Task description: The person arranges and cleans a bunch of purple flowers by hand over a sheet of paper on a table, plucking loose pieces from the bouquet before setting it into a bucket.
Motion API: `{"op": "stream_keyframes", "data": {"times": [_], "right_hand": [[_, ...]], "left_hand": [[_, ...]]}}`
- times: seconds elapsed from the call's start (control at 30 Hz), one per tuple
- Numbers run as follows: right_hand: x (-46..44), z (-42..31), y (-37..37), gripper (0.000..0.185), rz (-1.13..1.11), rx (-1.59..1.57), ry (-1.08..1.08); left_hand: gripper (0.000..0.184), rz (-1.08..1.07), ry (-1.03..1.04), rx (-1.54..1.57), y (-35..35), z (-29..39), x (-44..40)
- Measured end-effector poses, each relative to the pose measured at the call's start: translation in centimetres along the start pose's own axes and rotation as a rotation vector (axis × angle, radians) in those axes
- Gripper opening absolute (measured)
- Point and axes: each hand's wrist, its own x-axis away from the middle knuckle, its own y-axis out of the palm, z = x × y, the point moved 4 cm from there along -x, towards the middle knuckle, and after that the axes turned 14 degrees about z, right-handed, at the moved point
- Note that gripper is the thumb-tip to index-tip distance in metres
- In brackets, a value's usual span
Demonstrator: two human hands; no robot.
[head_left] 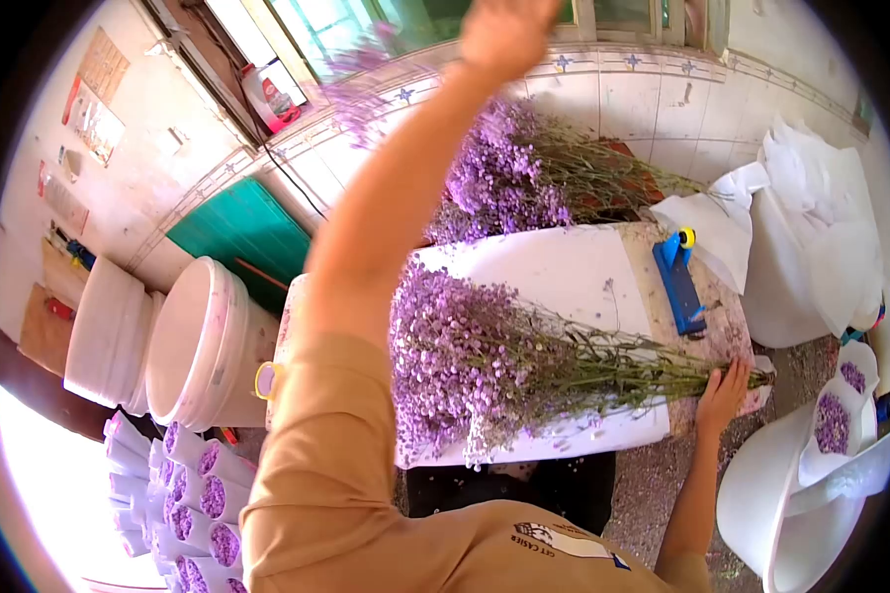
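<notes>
A bunch of purple flowers (pixel 465 356) lies across white paper (pixel 564 259) on the worktable, its heads to the left and stems to the right. My right hand (pixel 724 397) grips the stem ends at the table's right edge. Raised high, my left hand (pixel 504 42) is blurred and partly cut off by the top of the view. Left of it, a blurred spray of purple flowers (pixel 358 94) hangs in mid-air and moves with the hand; its stems are hidden. Beyond the paper lies a second pile of purple flowers (pixel 509 173).
A blue tape dispenser (pixel 678 287) stands on the table's right side. Large white buckets (pixel 193 341) are at left, above several paper-wrapped bouquets (pixel 208 494). At right are a white tub (pixel 761 494) and a bin with white sheets (pixel 811 227). A tiled wall (pixel 628 99) runs behind.
</notes>
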Motion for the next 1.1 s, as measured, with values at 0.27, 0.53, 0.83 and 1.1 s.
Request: {"op": "stream_keyframes", "data": {"times": [0.27, 0.53, 0.83, 1.1], "right_hand": [[-0.3, 0.2, 0.4, 0.056, -0.012, -0.024, -0.035], [-4.3, -2.8, -4.4, 0.062, -0.112, 0.025, 0.009], [-8.6, -34.6, -2.9, 0.07, -0.904, -1.004, -0.023], [1.2, -48.4, -3.7, 0.089, -1.385, -0.732, -0.71]], "left_hand": [[0.048, -0.828, 0.232, 0.948, -14.9, 20.4, 13.1], [0.033, -0.626, -0.711, 1.241, -35.8, 14.1, 25.6], [0.076, -0.853, -2.13, 1.505, -40.6, 17.8, 47.2], [0.088, -0.131, -2.309, 1.624, -36.8, 18.7, 46.1]]}}
